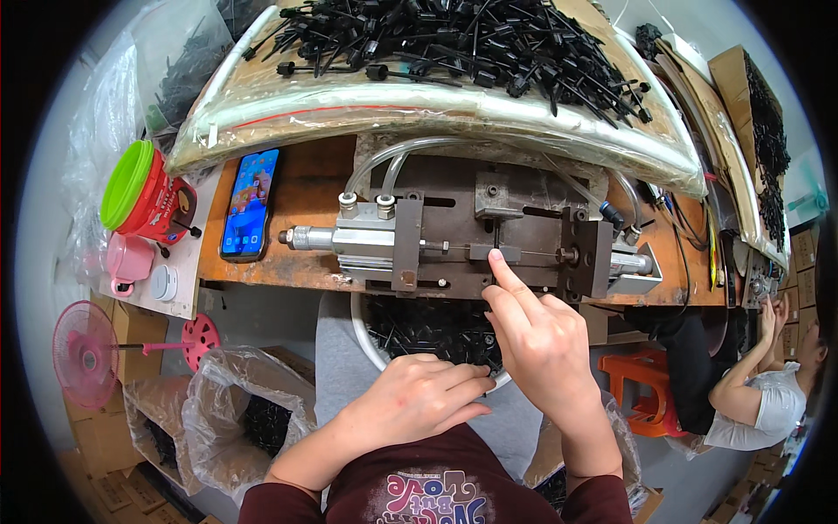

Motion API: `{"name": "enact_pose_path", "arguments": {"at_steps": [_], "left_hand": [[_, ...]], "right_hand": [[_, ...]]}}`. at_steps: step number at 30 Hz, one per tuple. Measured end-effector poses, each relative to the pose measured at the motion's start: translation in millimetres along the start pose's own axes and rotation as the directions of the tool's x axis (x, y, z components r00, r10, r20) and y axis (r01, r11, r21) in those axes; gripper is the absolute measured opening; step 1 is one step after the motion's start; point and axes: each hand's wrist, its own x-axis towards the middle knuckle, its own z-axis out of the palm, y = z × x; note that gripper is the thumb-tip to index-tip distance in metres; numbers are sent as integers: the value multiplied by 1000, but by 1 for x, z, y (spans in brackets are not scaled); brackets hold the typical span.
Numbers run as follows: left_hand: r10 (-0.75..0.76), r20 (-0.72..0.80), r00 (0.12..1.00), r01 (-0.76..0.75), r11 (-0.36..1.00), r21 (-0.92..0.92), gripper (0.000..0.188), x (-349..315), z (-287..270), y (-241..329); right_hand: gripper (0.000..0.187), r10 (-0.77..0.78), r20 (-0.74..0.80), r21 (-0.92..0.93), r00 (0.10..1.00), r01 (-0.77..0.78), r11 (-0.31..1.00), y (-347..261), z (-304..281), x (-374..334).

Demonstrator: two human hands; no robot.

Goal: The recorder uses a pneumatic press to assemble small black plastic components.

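Observation:
A metal clamping fixture (541,234) with a pneumatic cylinder (367,243) at each end sits on the wooden bench before me. My right hand (541,345) reaches up to it. Its index fingertip touches the small dark block (506,253) at the fixture's middle, while the other fingers curl loosely; nothing shows in them. A thin rod runs in line with that block. Lower down, my left hand (423,397) hovers with fingers stretched and thumb apart, holding nothing visible. Below it, a white-rimmed tub (360,336) of black plastic parts (428,332) rests at my lap.
Behind the fixture, a plastic-wrapped tray (367,113) carries a heap of black stemmed parts (454,44). Left are a phone (250,205), a red bucket (148,196), a pink cup (128,259) and a fan (85,354). An orange stool (642,389) and another person (755,397) are right.

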Motion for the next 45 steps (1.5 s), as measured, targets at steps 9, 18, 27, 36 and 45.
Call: {"name": "enact_pose_path", "arguments": {"at_steps": [9, 18, 27, 36, 45], "left_hand": [[14, -85, 996, -13, 1000, 12, 21, -14, -4, -6], [35, -124, 992, -33, 999, 14, 17, -15, -4, -4], [-4, -99, 995, 6, 1000, 23, 15, -23, -5, -5], [38, -120, 992, -39, 999, -5, 13, -18, 1, -4], [35, -133, 990, -35, 999, -2, 13, -23, 2, -7]], "right_hand": [[21, 83, -365, 162, 927, -25, 986, 50, -59, 68], [53, 11, -121, -454, 993, -66, 889, 106, -82, 162], [52, 2, 42, -377, 999, 14, 926, 120, -73, 183], [40, -254, 58, -442, 965, 253, 861, 127, -66, 184], [27, -193, -130, -103, 972, 181, 978, 137, -77, 184]]}}
